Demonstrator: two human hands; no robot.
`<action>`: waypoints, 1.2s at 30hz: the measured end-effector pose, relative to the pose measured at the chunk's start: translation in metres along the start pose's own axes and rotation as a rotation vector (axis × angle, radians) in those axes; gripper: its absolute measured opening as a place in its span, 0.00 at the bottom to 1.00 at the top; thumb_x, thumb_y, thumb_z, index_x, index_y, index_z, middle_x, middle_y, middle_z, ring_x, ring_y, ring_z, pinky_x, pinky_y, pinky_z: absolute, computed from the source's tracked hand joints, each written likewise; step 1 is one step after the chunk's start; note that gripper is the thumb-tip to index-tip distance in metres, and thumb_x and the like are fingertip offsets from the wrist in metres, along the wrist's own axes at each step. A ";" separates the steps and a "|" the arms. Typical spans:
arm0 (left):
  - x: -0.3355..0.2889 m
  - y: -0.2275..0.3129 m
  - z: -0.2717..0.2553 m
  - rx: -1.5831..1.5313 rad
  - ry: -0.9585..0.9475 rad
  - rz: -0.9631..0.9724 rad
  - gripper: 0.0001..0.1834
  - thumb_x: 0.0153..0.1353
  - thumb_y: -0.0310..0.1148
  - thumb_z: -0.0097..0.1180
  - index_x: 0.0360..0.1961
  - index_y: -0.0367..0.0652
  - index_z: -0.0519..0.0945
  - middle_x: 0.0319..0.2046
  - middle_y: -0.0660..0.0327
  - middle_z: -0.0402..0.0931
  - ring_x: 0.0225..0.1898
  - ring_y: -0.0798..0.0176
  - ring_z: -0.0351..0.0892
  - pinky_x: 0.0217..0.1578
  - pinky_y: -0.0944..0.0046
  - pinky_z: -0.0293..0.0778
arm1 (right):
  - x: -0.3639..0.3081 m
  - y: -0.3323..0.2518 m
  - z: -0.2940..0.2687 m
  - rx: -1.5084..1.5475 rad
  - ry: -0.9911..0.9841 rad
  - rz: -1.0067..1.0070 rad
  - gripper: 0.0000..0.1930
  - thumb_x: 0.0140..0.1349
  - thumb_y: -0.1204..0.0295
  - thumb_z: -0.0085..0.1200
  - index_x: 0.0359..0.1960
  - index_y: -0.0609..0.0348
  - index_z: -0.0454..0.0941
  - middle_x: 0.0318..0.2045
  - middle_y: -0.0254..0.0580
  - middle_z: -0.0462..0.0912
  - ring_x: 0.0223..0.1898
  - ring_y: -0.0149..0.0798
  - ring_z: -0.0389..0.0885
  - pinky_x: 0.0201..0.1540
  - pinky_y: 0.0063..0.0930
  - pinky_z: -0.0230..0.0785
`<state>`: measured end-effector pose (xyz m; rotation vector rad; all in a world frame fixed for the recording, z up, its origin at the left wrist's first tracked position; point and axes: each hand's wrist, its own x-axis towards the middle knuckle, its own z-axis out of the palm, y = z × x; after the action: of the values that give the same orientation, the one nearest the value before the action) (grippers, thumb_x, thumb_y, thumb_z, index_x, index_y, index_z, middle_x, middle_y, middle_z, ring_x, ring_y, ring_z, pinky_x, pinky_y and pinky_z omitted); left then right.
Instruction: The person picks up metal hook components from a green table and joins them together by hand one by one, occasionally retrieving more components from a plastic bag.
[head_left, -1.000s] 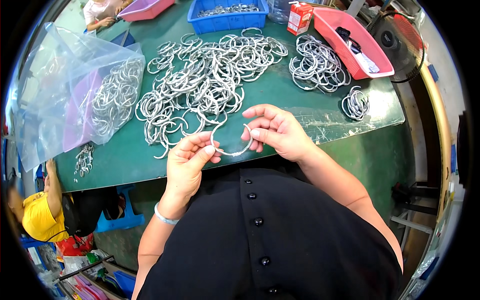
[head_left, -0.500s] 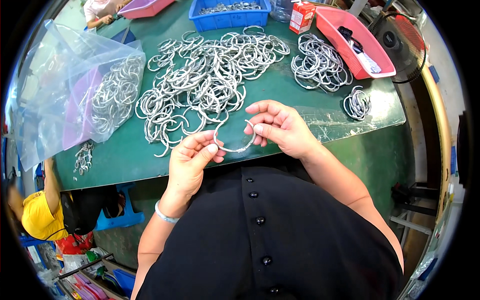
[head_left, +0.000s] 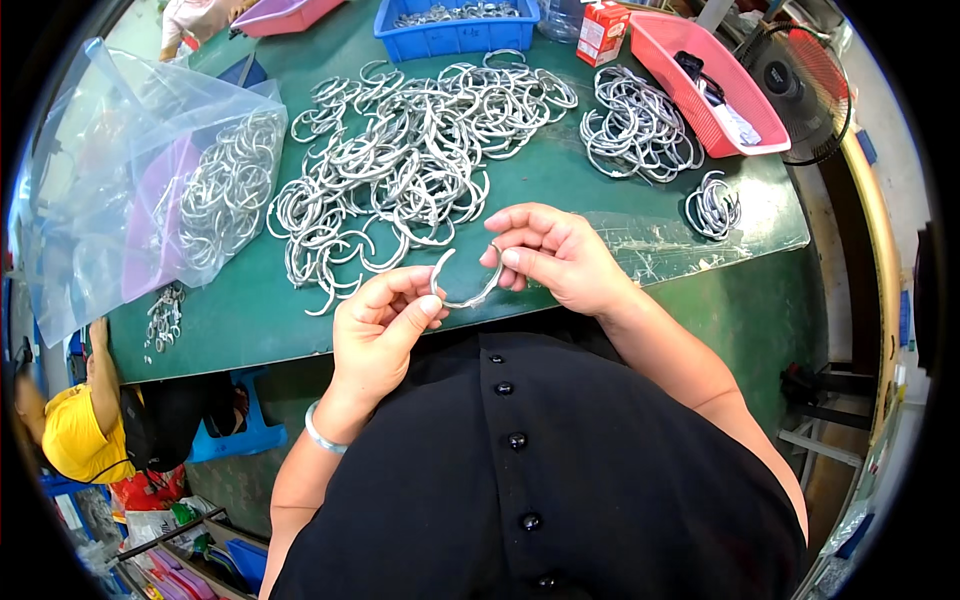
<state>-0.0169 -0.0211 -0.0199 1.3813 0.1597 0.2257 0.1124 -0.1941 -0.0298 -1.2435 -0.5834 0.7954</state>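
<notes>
**At the near edge of the table, one open ring between two hands**

Over the near edge of the green table (head_left: pixel 250 320), just in front of the body, an open metal ring (head_left: pixel 470 304) is held up between the person's two hands, its gap facing the far side. The left hand (head_left: pixel 375 325) grips it narrowly, thumb pressed on the lower left of the curve and fingers curled behind, so the left tip stands free. The right hand (head_left: pixel 560 258) pinches the right tip between thumb and fingers, the outer fingers loosely bent. Gripped at two separate places, the ring is probably kept from twisting, and the curve between stays open to view (the pale bangle (head_left: pixel 322 430) on the left wrist sits well clear of it).

Beyond the hands, a broad heap of similar rings (head_left: pixel 410 150) spreads across the middle, presumably because that puts them within reach of either hand. To the right lie a smaller pile (head_left: pixel 640 125) and, nearer, a little cluster (head_left: pixel 713 206); the bare strips between them seem to keep the groups from mixing. On the left, a clear plastic bag (head_left: pixel 100 200) holds more rings, with small metal pieces (head_left: pixel 165 318) beside its near end. A blue tray (head_left: pixel 450 40) and a pink basket (head_left: pixel 670 100) stand farther off, which likely leaves the near side free for handling.
</notes>
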 end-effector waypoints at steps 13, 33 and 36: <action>0.014 0.004 -0.003 -0.354 0.091 -0.314 0.08 0.55 0.26 0.52 0.38 0.38 0.74 0.25 0.62 0.74 0.25 0.72 0.74 0.25 0.76 0.69 | 0.002 0.003 0.006 0.007 0.017 0.142 0.12 0.57 0.76 0.47 0.44 0.65 0.67 0.30 0.39 0.78 0.26 0.26 0.74 0.27 0.17 0.67; 0.017 0.000 -0.001 -0.159 0.087 -0.181 0.09 0.56 0.24 0.50 0.39 0.35 0.72 0.30 0.62 0.74 0.28 0.70 0.74 0.28 0.74 0.69 | 0.007 0.012 0.008 -0.082 0.015 -0.075 0.24 0.49 0.84 0.50 0.50 0.62 0.61 0.32 0.34 0.72 0.32 0.23 0.71 0.35 0.16 0.66; 0.014 -0.004 -0.002 -0.049 0.072 -0.072 0.10 0.55 0.22 0.50 0.39 0.34 0.72 0.31 0.61 0.74 0.30 0.69 0.75 0.30 0.73 0.71 | 0.005 0.016 0.008 -0.229 0.065 -0.244 0.21 0.50 0.84 0.49 0.48 0.62 0.64 0.31 0.35 0.74 0.31 0.22 0.72 0.33 0.17 0.66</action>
<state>-0.0037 -0.0166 -0.0236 1.3168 0.2617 0.2177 0.1063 -0.1833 -0.0440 -1.3704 -0.7727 0.4915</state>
